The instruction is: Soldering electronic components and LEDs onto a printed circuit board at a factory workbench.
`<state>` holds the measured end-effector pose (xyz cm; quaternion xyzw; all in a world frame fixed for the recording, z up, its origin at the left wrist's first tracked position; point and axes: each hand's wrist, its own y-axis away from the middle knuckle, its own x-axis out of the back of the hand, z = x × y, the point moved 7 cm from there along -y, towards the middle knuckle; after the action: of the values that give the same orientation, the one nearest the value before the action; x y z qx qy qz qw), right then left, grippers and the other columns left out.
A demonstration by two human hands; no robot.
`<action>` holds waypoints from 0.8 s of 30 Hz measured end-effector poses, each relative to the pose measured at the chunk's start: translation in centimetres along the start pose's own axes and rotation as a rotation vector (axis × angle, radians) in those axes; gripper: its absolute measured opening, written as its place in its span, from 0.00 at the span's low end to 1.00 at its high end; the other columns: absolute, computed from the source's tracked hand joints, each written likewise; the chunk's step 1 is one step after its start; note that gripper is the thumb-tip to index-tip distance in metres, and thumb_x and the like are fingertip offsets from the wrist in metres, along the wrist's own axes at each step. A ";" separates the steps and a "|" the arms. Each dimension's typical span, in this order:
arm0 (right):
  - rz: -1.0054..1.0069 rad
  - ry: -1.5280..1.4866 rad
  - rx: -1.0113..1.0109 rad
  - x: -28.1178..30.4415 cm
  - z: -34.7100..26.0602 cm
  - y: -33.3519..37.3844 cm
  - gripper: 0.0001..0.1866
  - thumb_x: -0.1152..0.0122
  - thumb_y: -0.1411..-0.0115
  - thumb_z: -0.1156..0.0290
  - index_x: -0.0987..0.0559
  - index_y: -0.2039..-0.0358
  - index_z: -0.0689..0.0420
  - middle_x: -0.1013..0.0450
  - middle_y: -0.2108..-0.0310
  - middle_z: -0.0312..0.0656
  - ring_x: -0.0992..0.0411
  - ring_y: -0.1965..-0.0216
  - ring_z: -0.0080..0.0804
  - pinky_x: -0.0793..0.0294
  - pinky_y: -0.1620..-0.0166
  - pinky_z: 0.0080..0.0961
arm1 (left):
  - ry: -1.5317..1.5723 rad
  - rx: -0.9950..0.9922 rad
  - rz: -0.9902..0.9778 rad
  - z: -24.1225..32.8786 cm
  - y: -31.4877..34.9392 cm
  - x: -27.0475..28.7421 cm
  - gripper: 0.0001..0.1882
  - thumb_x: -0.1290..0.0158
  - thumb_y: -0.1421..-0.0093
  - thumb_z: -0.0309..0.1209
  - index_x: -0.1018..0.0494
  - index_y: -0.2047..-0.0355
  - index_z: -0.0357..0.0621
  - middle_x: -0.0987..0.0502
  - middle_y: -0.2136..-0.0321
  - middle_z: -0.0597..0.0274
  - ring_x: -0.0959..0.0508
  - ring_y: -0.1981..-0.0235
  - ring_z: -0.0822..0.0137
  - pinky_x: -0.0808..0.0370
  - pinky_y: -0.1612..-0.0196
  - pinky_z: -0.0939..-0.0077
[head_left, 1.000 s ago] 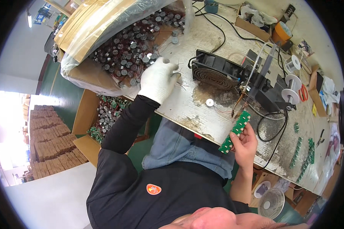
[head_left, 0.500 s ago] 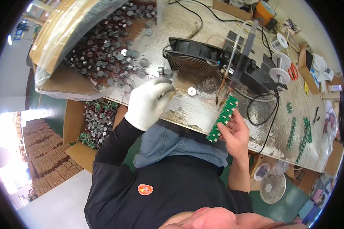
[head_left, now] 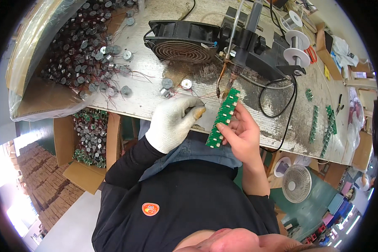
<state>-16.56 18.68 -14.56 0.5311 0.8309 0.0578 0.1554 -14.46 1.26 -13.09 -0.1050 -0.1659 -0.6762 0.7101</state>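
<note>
My right hand is bare and grips a long green circuit board with a row of small pale parts, thumb on its face. The board's far end lies just under the tip of the soldering iron on its stand. My left hand, in a white glove with a stained thumb tip, pinches what looks like a thin wire just left of the board. Beyond the glove on the bench lie a white-topped small motor and a grey one; another lies on its side.
A plastic-lined carton spills a heap of wired motors at the left. A black fan stands behind my hands. Solder spools, a looping black cable, pliers and more green boards are on the right. Below left, a carton holds motors and boards.
The whole view has shifted, so the bench appears farther left and up. My left hand has moved right, away from the motors and closer to the board. My right hand still holds the board.
</note>
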 end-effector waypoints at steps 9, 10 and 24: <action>0.014 -0.054 0.018 0.8 0.1 0.0 0.32 0.42 0.44 0.85 0.42 0.40 0.69 0.31 0.56 0.44 0.30 0.74 0.17 0.32 0.78 0.12 | -0.218 -0.482 0.465 2.9 5.0 7.2 0.15 0.41 0.57 0.16 0.30 0.68 0.38 0.25 0.68 0.56 0.31 0.83 0.78 0.32 0.80 0.84; 0.026 -0.052 0.021 0.9 0.2 0.0 0.32 0.42 0.45 0.86 0.42 0.40 0.69 0.31 0.56 0.44 0.30 0.74 0.17 0.32 0.78 0.12 | -0.262 -0.385 0.500 1.9 4.6 7.9 0.15 0.41 0.57 0.16 0.30 0.68 0.39 0.26 0.66 0.57 0.32 0.84 0.78 0.33 0.80 0.84; 0.030 -0.044 0.045 0.5 0.2 0.0 0.32 0.43 0.45 0.86 0.41 0.40 0.69 0.31 0.55 0.45 0.31 0.75 0.16 0.33 0.79 0.11 | -0.533 -0.019 0.618 -1.2 0.5 7.9 0.13 0.40 0.53 0.27 0.30 0.67 0.39 0.26 0.76 0.56 0.23 0.76 0.58 0.26 0.70 0.67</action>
<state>-16.70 19.14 -14.88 0.5479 0.8204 0.0294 0.1608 -13.63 -6.53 -11.20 -0.3281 -0.2984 -0.3815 0.8110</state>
